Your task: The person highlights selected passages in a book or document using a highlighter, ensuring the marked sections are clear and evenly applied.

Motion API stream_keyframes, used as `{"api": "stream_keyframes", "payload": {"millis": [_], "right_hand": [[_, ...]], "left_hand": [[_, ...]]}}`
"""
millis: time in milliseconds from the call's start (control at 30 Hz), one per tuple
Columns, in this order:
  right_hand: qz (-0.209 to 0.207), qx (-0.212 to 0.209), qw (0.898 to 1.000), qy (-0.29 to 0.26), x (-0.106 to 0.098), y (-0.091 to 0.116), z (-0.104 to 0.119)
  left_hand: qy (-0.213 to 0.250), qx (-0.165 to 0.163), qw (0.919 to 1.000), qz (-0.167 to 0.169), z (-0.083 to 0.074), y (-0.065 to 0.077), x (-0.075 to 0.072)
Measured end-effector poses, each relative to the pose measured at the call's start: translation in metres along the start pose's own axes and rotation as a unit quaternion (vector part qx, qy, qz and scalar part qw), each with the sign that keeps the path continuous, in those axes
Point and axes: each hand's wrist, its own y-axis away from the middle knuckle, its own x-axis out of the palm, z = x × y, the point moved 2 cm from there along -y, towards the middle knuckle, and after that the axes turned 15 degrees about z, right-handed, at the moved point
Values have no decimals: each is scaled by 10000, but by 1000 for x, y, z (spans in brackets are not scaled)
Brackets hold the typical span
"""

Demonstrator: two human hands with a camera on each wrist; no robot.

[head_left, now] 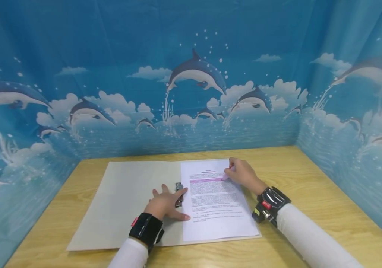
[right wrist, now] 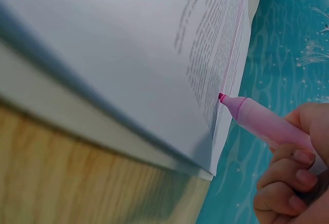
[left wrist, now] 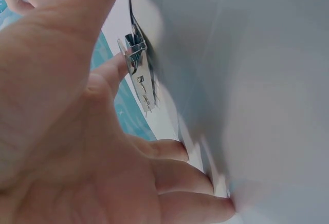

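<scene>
A printed sheet (head_left: 217, 229) lies on the right side of an opened pale file folder (head_left: 133, 197). My right hand (head_left: 244, 174) grips a pink highlighter (right wrist: 275, 126) near the sheet's upper right. In the right wrist view the highlighter is uncapped, its dark pink tip (right wrist: 221, 97) right at the printed lines. A pink stripe (head_left: 205, 181) runs across the upper text, ending by the tip. With fingers spread, my left hand (head_left: 165, 204) rests across the folder's middle, thumb and forefinger at the sheet's left edge. Under it, a metal clip (left wrist: 140, 72) is partly hidden.
The folder lies on a wood-grain table (head_left: 288, 167), its left cover spread flat. A blue curtain with dolphins (head_left: 194, 123) stands along the back and both sides. Black camera straps (head_left: 272, 201) circle both wrists.
</scene>
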Motion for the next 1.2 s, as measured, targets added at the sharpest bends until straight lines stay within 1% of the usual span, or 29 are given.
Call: {"api": "stream_keyframes", "payload": {"millis": [200,333,600,767,1000,1133,1200], "right_hand": [[-47,-16,10000,47,-3,2,-7],[-58,44,9999,89,-6,4,-10],[28,189,9997,120,-10,7,-13],[-20,177,9996,220,-12,9,-14],[-26,212,9992,351,-14,12,-15],[-24,139,9989,454,-15,10,-12],[-89,24,9985,540,-15,9,-8]], "left_hand": [[0,-4,10000,-7,2,-1,0],[-33,-2,10000,-9,2,0,1],[-9,9,10000,16,2,1,0],[38,-26,10000,25,2,1,-1],[37,21,10000,13,2,1,1],[50,47,10000,1,3,2,0],[22,42,10000,6,3,2,0]]}}
